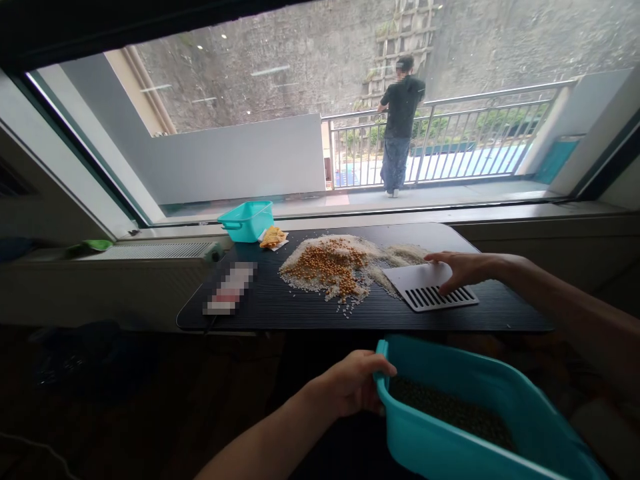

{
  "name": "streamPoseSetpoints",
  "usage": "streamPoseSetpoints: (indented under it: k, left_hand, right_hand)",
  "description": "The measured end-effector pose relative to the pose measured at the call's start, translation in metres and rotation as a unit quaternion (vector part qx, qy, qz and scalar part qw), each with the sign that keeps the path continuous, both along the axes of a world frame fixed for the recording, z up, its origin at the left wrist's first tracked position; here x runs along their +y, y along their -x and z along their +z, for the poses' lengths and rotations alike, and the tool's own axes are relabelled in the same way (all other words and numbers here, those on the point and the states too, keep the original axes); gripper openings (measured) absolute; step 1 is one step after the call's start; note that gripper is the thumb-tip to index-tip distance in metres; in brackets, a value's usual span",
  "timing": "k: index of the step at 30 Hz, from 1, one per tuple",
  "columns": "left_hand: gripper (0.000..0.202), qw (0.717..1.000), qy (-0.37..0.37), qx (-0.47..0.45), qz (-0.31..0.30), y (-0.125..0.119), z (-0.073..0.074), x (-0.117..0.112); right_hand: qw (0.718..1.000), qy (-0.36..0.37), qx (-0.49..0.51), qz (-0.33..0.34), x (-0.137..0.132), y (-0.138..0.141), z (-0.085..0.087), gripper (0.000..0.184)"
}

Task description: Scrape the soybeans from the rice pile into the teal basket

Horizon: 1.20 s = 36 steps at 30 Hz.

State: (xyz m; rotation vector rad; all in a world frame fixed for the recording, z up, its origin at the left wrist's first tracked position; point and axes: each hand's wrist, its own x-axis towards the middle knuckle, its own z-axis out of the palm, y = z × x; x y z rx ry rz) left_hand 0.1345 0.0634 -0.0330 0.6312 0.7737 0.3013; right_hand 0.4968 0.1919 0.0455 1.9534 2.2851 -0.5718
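My left hand (353,385) is closed on the near left rim of a teal plastic basin (525,407) that holds small dark green beans (450,412), below the table's front edge. My right hand (463,268) lies flat with fingers stretched out on a white slotted plastic scoop (425,288) resting on the black table (280,307). Left of the scoop sits a pile of white rice (320,250) topped with yellow-brown beans (333,265), and loose grains trail towards the scoop.
A small teal basket (247,221) and a yellow packet (273,237) stand at the table's back left. A blurred flat object (230,289) lies on the left. Behind the window, a person (400,127) stands at a balcony railing.
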Motion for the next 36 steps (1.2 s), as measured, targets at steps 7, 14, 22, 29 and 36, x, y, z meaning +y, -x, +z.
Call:
streamPoseSetpoints:
  k: [7,14,22,29,36]
  left_hand:
    - [0.025,1.000,-0.009,0.027,0.000,-0.010,0.000,0.003]
    - [0.017,0.999,-0.012,0.030,0.005,-0.014,0.004,0.003]
    - [0.019,0.999,-0.006,0.032,0.001,-0.020,0.003,0.004]
    - [0.020,1.000,-0.006,0.025,-0.003,-0.022,0.003,0.004]
    - [0.026,1.000,-0.005,0.020,-0.006,-0.023,0.000,0.005]
  right_hand:
    - [1.000,-0.007,0.009,-0.013,-0.001,-0.005,-0.002,0.113]
    - [0.999,-0.015,0.008,-0.028,0.011,-0.007,-0.009,0.123]
    - [0.999,-0.014,0.007,-0.040,0.000,-0.023,-0.009,0.125]
    - [0.999,-0.003,-0.004,-0.053,0.002,-0.025,-0.014,0.130]
    - [0.998,-0.019,0.000,-0.054,0.013,-0.032,-0.021,0.129]
